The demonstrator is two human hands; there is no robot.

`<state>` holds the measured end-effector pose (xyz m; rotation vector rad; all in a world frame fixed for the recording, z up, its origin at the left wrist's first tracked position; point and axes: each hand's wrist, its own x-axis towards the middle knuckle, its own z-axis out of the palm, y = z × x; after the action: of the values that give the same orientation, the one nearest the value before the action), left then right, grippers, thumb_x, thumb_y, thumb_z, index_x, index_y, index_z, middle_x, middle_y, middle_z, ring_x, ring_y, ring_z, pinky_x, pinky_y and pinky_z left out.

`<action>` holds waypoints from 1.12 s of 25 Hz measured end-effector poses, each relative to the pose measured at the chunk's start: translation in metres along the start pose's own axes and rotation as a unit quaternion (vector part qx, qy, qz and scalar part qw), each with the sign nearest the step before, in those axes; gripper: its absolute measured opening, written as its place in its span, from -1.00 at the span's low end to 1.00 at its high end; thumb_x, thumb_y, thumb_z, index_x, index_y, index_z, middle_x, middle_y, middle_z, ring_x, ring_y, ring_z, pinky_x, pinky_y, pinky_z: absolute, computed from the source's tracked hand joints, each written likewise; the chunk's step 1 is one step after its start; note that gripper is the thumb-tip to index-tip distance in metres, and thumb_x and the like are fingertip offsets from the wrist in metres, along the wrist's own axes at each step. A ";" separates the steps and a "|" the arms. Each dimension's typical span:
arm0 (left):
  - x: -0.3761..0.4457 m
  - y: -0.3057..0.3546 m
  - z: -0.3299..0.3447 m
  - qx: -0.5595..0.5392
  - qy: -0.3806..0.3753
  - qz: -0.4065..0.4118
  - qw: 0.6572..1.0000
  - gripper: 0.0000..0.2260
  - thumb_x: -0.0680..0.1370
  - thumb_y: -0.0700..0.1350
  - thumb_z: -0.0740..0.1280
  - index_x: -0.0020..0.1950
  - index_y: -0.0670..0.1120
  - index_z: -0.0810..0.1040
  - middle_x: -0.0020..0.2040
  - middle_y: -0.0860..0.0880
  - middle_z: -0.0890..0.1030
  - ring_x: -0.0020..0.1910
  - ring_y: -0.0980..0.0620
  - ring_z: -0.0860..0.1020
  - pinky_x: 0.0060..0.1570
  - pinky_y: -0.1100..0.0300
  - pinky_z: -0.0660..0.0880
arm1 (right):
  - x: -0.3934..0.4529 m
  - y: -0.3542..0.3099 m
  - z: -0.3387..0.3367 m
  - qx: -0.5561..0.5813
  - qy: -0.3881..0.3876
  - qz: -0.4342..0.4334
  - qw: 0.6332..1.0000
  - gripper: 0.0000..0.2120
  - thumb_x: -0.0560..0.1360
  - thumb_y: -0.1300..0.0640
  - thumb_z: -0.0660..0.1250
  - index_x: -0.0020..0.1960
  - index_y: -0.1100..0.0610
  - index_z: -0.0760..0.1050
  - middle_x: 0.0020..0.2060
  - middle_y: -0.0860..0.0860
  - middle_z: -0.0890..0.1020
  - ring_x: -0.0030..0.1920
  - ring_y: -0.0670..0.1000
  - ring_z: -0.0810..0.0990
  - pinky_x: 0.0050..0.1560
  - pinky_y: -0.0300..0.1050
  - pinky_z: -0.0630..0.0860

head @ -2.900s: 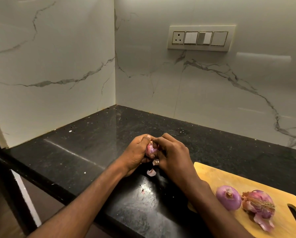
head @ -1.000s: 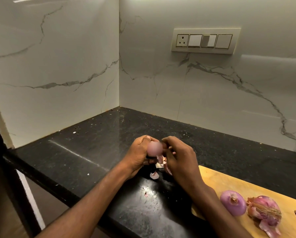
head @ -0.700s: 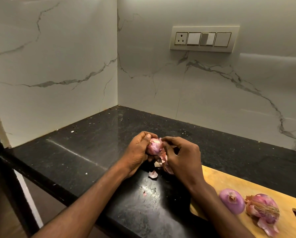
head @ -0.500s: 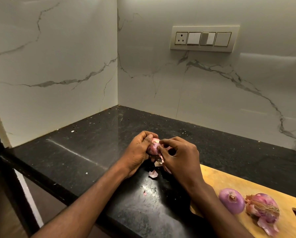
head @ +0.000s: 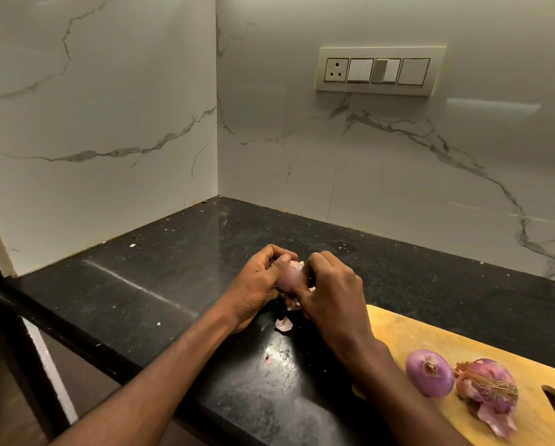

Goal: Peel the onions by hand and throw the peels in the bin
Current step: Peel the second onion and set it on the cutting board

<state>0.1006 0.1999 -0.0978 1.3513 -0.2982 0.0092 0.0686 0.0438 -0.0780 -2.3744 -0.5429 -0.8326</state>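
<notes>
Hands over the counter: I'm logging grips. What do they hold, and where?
Left hand grips an onion round its side; right hand pinches its peel on the other side.

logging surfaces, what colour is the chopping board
Light yellowish wood, the chopping board, clearest in the head view.

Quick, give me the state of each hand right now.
Left hand: fingers curled round the onion, holding it above the counter.
Right hand: fingers curled, pinching at the same onion's peel.
</notes>
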 end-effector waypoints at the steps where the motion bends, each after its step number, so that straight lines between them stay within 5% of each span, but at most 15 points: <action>1: 0.000 0.000 0.000 0.002 -0.002 0.000 1.000 -0.82 0.71 -0.11 0.26 0.21 -0.20 0.53 0.03 -0.22 0.64 -0.13 -0.09 0.63 -0.27 0.07 0.60 | 0.000 0.001 0.001 0.002 0.000 0.005 1.000 -0.78 0.46 -0.05 0.38 -0.19 0.01 0.37 -0.24 -0.10 0.47 -0.33 -0.11 0.39 -0.34 -0.36 0.20; 5: -0.001 0.001 0.001 -0.013 0.003 -0.001 1.000 -0.82 0.71 -0.13 0.26 0.21 -0.21 0.54 0.05 -0.19 0.64 -0.11 -0.04 0.65 -0.29 0.14 0.61 | 0.002 0.013 0.006 0.020 0.023 0.043 0.999 -0.82 0.47 0.18 0.47 -0.18 0.05 0.48 -0.25 -0.10 0.55 -0.28 -0.14 0.50 -0.30 -0.28 0.43; 7: 0.000 0.001 0.002 -0.026 0.013 0.000 1.000 -0.83 0.72 -0.14 0.25 0.21 -0.21 0.54 0.07 -0.20 0.64 -0.09 -0.04 0.67 -0.28 0.13 0.62 | 0.003 0.017 0.004 0.077 0.039 0.040 0.995 -0.94 0.52 0.19 0.49 -0.05 0.06 0.65 -0.16 -0.08 0.67 -0.18 -0.16 0.62 -0.15 -0.21 0.60; 12: 0.001 0.001 0.000 -0.021 0.010 0.000 1.000 -0.83 0.72 -0.15 0.22 0.22 -0.21 0.52 0.09 -0.23 0.63 -0.09 -0.08 0.66 -0.31 0.15 0.60 | 0.003 0.022 0.002 0.144 0.021 0.034 0.989 -0.80 0.49 0.17 0.55 0.11 0.10 0.74 -0.03 -0.09 0.71 -0.06 -0.18 0.67 -0.04 -0.24 0.66; 18: -0.001 0.001 0.001 0.000 -0.007 0.005 1.000 -0.83 0.73 -0.15 0.21 0.20 -0.23 0.51 -0.01 -0.19 0.65 -0.21 -0.06 0.64 -0.38 0.09 0.58 | 0.001 0.018 0.005 0.101 0.029 -0.001 0.994 -0.91 0.45 0.16 0.58 -0.06 0.14 0.73 -0.12 -0.09 0.65 -0.21 -0.13 0.62 -0.20 -0.19 0.62; 24: -0.003 -0.001 0.001 0.034 -0.012 0.014 0.999 -0.82 0.73 -0.13 0.22 0.19 -0.23 0.51 -0.11 -0.17 0.64 -0.29 -0.05 0.60 -0.35 0.07 0.56 | 0.000 0.005 0.010 -0.006 0.033 -0.037 0.999 -0.76 0.49 0.10 0.49 -0.19 0.10 0.43 -0.22 -0.06 0.47 -0.36 0.00 0.44 -0.37 -0.13 0.41; 28: -0.004 0.002 0.004 0.025 0.001 0.007 1.000 -0.84 0.73 -0.15 0.22 0.17 -0.21 0.54 -0.07 -0.14 0.65 -0.23 0.00 0.63 -0.34 0.15 0.58 | 0.001 0.009 0.009 -0.008 0.024 -0.019 1.000 -0.72 0.48 0.26 0.45 -0.19 0.03 0.37 -0.23 -0.09 0.47 -0.32 -0.10 0.42 -0.34 -0.33 0.33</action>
<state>0.0957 0.1973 -0.0958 1.3987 -0.3085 0.0299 0.0777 0.0426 -0.0868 -2.3598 -0.5656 -0.9108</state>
